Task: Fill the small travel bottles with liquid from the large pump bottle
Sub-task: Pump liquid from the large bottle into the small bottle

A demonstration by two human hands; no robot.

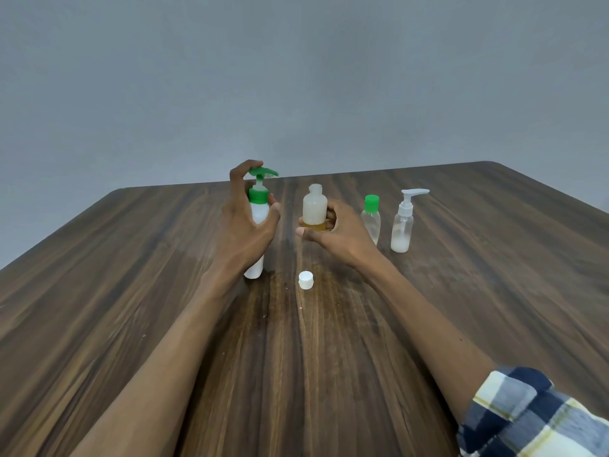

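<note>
The left hand (245, 222) wraps around the big white pump bottle (258, 216), which stands on the wooden table (131, 275), with the forefinger curled over the back of its green pump head (262, 172). The right hand (333, 230) pinches an uncapped small bottle (314, 206) near its base, thumb in front and fingers behind, holding it upright just to the right of the spout. Its white cap (305, 280) lies on the table nearer the person.

The step in hand looks like pumping liquid into this small bottle. To do it well, the open neck should sit directly under the tip of the spout before any press (right now it seems a little off to the side, so a pump would likely miss). Bringing the mouth up close beneath the spout, keeping the little bottle level, and pressing slowly in short strokes should keep drips off the table. The big bottle wants a firm hold so it does not rock under the press.

Further right stand two more small bottles: one with a green cap (371, 216), and a clear one with a white pump top (402, 222) holding a little whitish liquid at the bottom.

No brand, label or writing can be read on any of them; the bottles appear plain.
</note>
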